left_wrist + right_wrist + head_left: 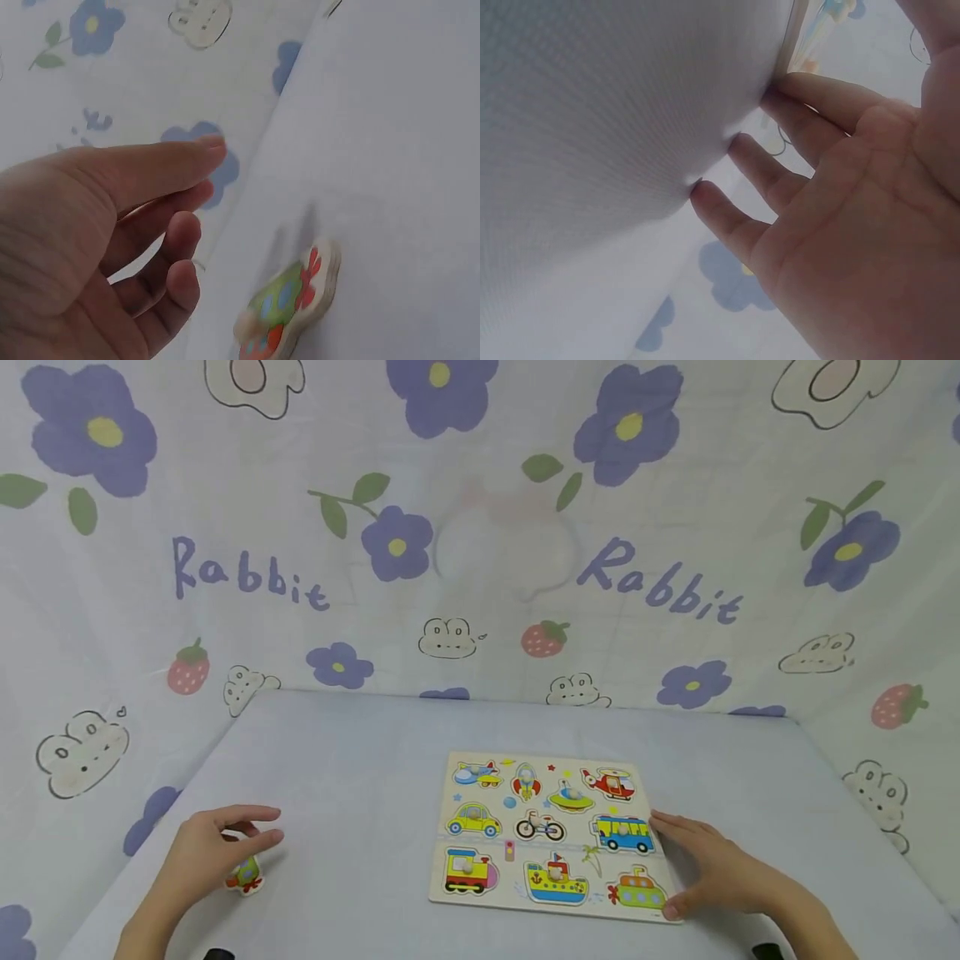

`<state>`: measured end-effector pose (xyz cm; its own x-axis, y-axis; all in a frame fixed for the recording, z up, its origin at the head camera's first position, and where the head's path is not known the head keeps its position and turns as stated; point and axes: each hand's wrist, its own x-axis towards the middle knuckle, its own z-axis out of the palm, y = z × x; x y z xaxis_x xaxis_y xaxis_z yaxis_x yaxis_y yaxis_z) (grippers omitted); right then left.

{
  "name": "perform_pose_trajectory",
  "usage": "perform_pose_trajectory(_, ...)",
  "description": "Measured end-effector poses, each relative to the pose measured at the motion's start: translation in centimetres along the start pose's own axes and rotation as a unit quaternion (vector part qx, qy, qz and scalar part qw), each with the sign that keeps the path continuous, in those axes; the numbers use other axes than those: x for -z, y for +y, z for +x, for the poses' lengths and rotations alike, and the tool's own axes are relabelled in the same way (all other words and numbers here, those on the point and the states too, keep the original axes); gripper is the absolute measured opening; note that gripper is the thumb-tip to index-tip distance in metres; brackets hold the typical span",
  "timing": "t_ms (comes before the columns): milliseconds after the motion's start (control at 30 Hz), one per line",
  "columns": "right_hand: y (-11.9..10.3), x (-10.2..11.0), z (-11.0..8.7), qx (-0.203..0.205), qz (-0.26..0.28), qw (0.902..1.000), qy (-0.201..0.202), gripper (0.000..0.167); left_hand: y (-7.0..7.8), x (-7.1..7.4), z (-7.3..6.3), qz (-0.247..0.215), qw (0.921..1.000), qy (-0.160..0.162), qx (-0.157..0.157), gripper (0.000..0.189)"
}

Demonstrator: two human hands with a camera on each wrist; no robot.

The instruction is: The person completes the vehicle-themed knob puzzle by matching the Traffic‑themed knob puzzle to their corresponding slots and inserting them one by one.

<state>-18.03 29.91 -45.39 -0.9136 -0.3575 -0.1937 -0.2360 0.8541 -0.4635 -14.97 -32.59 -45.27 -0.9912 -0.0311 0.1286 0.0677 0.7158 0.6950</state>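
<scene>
A loose wooden puzzle piece [246, 877], a green submarine with a red propeller and a round knob, lies on the table at the left. Just over it hovers my left hand [198, 852], its fingers loosely bent and holding nothing. The left wrist view shows a gap between those fingers and the piece [281, 300]. A wooden knob-puzzle board [510, 837] with vehicle pictures lies right of centre. At its right side, my right hand [712, 868] touches the edge with thumb and fingertips spread apart. In the right wrist view its fingertips [742, 146] press on the tabletop beside the board edge [787, 45].
A pale cloth covers the table [345, 793]. Behind and beside it hangs a white curtain [495, 652] printed with flowers, rabbits and strawberries. Dark objects [219, 954] show at the bottom edge near both wrists.
</scene>
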Motion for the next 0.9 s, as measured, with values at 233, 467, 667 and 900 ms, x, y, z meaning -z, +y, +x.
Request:
perform_pose_trajectory(233,0.1,-0.1,-0.2,0.007,0.010,0.9999,0.004,0.120,-1.5,0.3,-0.3,0.005,0.9982,-0.043,0.042,0.037)
perform_pose_trajectory(467,-0.1,0.1,-0.3,0.001,0.006,1.0000,0.005,0.120,-2.4,0.6,-0.9,0.009,0.9985,-0.037,0.040,0.030)
perform_pose_trajectory(667,-0.3,0.2,-0.4,-0.003,0.008,1.0000,0.003,0.120,-3.2,1.4,-1.6,0.015,0.9985,-0.033,0.041,0.035)
perform_pose_trajectory(900,-0.2,0.2,-0.5,0.006,0.008,0.9999,0.005,0.119,-3.7,1.5,-1.6,0.017,0.9977,-0.055,0.037,0.035)
